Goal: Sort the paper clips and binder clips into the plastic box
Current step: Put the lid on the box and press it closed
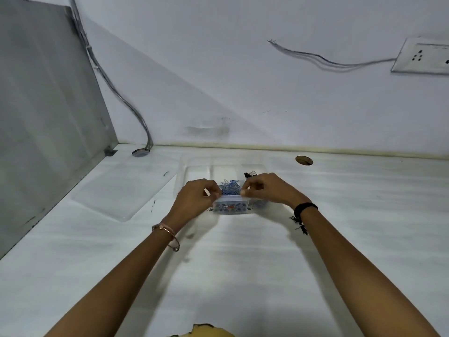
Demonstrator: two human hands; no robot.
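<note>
A clear plastic box [194,170] with several compartments lies on the white counter. Blue paper clips [229,187] are heaped in its middle compartment, and a few black binder clips [250,174] show behind my right hand. Over the box's near edge I hold a small printed packet [232,206]. My left hand [198,199] pinches its top left corner and my right hand [264,188] pinches its top right corner. Part of the box is hidden by both hands.
The box's clear lid [121,193] lies flat to the left. A grey panel [43,132] walls off the left side, with a cable [126,105] running into a grommet. A round hole [303,160] sits in the counter at back right.
</note>
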